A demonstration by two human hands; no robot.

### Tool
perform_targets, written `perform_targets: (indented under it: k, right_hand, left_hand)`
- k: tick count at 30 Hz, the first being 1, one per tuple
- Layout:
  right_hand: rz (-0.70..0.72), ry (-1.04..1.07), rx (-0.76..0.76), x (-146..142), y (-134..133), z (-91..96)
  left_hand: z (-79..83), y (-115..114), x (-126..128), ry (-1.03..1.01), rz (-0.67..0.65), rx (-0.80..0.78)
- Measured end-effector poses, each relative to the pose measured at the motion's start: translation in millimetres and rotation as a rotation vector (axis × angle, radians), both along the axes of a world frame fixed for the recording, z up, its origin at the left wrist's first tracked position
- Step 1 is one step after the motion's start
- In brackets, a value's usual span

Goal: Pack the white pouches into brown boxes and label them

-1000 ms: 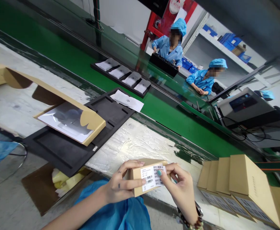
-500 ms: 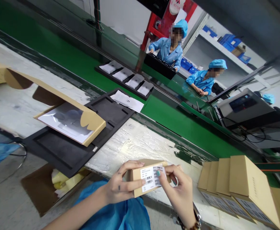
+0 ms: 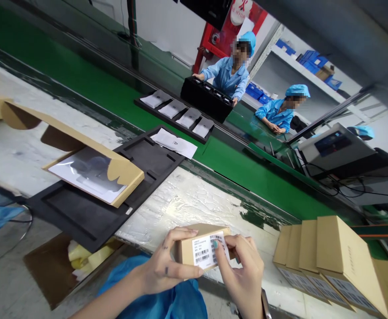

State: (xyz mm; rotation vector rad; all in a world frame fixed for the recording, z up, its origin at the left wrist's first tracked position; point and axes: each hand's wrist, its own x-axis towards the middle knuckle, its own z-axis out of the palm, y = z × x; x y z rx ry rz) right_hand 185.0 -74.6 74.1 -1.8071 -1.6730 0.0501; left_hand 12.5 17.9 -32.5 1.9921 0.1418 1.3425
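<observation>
A small brown cardboard box (image 3: 209, 229) is held up at the front edge of the bench, tilted, with one end facing me. On that end is a white label (image 3: 202, 253) printed with text and barcodes. My left hand (image 3: 167, 261) grips the box from the left, fingers spread along its top and bottom edges. From the right, my right hand (image 3: 243, 266) is closed at the box, its thumb pressed on the label's right part. The other fingers of that hand are curled and partly hidden.
Labelled brown boxes (image 3: 333, 248) stand in a row at right. An open box (image 3: 134, 186) with a clear-windowed insert lies on a black foam tray (image 3: 77, 212) at left. Beyond runs a green conveyor (image 3: 220, 164) with a tray of white packets (image 3: 189, 117). Co-workers sit across.
My right thumb has shifted slightly left and down with the box, still on the label. Across the conveyor, a co-worker's black tray has moved left and tilted.
</observation>
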Motion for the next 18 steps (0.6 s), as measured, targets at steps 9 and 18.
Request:
perform_targets:
  k: [9, 18]
  right_hand:
    - [0.006, 0.227, -0.025, 5, 0, -7.3]
    - [-0.076, 0.639, -0.082, 17, -5, -22.6]
  left_hand:
    - [-3.1, 4, 3, -0.022, 0.026, 0.001]
    - [-2.0, 3, 3, -0.048, -0.005, -0.057]
